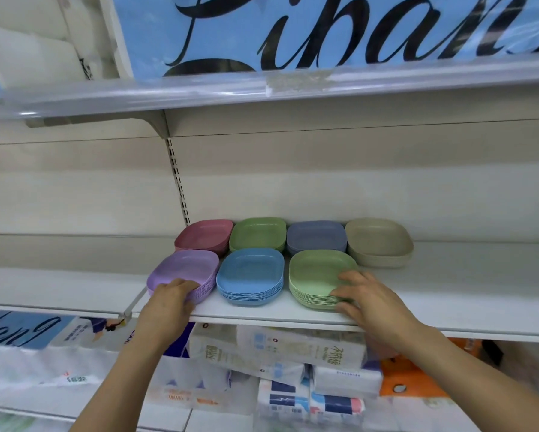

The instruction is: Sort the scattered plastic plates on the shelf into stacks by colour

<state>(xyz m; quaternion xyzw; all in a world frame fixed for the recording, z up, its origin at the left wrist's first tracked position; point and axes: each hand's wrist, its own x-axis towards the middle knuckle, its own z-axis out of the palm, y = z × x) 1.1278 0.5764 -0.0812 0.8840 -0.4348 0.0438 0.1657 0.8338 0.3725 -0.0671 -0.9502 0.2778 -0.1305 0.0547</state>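
Several stacks of plastic plates stand in two rows on the white shelf [449, 294]. Back row from the left: pink stack [204, 235], green stack [257, 233], slate-blue stack [315, 236], beige stack [379, 241]. Front row: lilac stack [184, 266], light-blue stack [249, 274], pale-green stack [319, 271]. My left hand [171, 299] grips the front edge of the lilac stack, fingers curled over its rim. My right hand [366, 299] rests on the front right corner of the pale-green stack, fingers spread along its side.
An upper shelf edge [262, 88] with a blue lettered banner hangs overhead. Packs of tissue paper [277, 353] and an orange bag [408, 381] fill the shelf below. Bare shelf surface lies left and right of the stacks.
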